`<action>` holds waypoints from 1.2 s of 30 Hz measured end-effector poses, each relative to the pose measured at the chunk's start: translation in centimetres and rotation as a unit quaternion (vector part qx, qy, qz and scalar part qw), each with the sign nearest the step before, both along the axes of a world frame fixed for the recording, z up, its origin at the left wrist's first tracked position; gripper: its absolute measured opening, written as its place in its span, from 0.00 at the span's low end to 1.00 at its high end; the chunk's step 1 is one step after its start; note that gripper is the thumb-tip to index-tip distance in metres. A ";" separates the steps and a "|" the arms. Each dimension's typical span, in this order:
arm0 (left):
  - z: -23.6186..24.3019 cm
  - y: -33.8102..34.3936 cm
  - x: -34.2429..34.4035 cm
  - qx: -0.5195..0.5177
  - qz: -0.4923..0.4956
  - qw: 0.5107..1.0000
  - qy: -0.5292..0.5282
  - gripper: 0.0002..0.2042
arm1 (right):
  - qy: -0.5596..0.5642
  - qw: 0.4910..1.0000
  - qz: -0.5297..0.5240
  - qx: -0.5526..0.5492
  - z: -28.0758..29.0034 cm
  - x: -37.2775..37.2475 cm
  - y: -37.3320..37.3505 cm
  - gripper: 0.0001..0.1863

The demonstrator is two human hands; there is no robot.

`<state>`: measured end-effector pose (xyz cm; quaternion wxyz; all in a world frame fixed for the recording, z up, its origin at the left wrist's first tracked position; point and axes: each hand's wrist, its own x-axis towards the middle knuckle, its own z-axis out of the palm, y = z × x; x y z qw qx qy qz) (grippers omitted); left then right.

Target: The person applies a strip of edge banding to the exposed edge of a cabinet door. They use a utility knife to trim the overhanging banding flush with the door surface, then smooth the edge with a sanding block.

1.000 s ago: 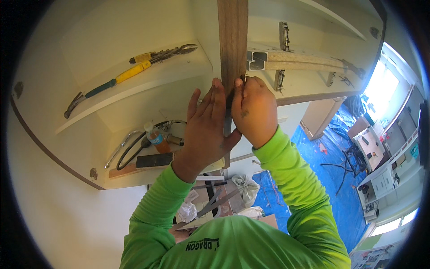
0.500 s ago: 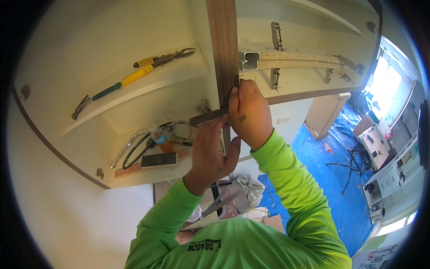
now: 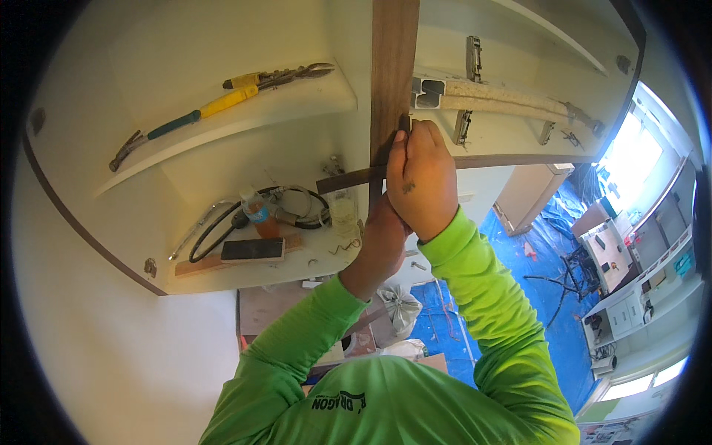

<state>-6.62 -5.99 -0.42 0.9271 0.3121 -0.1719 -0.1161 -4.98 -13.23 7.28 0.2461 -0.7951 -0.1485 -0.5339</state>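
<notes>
My right hand (image 3: pixel 429 178) is closed, thumb and fingers pinched on a thin dark piece (image 3: pixel 404 124) against the cabinet's brown upright post (image 3: pixel 393 67). Directly below it is my left hand (image 3: pixel 382 233), seemingly closed, its fingers mostly hidden behind the right wrist; what it grips does not show. A short dark-brown strip (image 3: pixel 345 180) juts out leftward from beside my hands, across the post's lower part. Whether the strip and the thin piece are joined, I cannot tell.
On the left upper shelf lie a hammer (image 3: pixel 174 124) and yellow-handled pliers (image 3: pixel 245 95). Below are a bottle (image 3: pixel 259 215), a black hose (image 3: pixel 211 241) and a dark-topped block (image 3: pixel 254 248). An aluminium channel (image 3: pixel 430 93) lies in the right compartment. Blue sheeting (image 3: pixel 512 259) covers the floor.
My left hand has dropped from beside the strip to below my right hand, and its spread fingers have drawn in. The view has shifted, and the strip looks less tilted.
</notes>
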 end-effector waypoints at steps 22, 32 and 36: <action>-2.4 -2.7 2.9 0.042 0.100 0.982 -0.153 0.17 | 0.011 0.998 -0.063 -0.004 0.9 0.7 0.8 0.08; -0.5 -3.2 1.8 -0.072 0.015 0.997 -0.025 0.15 | 0.005 0.998 -0.062 -0.012 1.3 0.9 0.2 0.09; 0.2 -3.0 1.9 -0.089 -0.016 0.993 0.075 0.16 | 0.076 0.997 -0.009 0.033 1.2 -0.3 0.1 0.13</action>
